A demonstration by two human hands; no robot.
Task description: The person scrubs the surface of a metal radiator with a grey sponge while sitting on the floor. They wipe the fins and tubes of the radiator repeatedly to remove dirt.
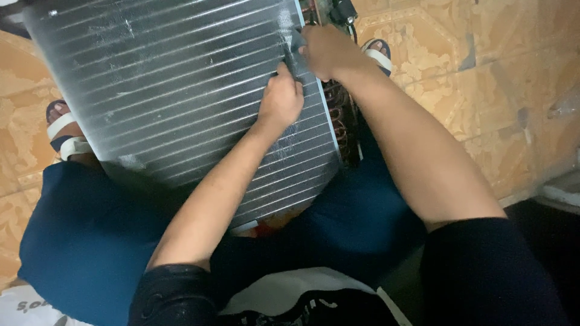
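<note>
A view from above of a seated person working on a large finned metal coil panel (175, 90), the kind found inside an air conditioner, which leans across their lap and slopes away toward the floor. Far to the left of both hands, a foot in a white-strapped sandal (63, 130) rests on patterned tan floor tiles (483, 90), partly tucked under the panel's left edge. The panel itself is silvery grey, ruled with thin parallel ridges that run lengthwise from lower left to upper right, so its long axis points up and away from the person. The left hand (281, 99) lies on the panel's face near its right edge, fingers curled together and pressed against the fins; whether it pinches something small cannot be told. Just above and to the right of it, almost touching, the right hand (326, 51) is closed over the panel's right rim, its fingertips hidden. Both hands meet at the same spot on that edge, the right one nearer to the rim. Directly below the right hand, along the panel's side, copper tube bends (339, 124) show in a dark row. Beyond that hand, a second sandalled foot (377, 54) peeks out. Dark blue trousers (84, 241) fill the lower frame.
</note>
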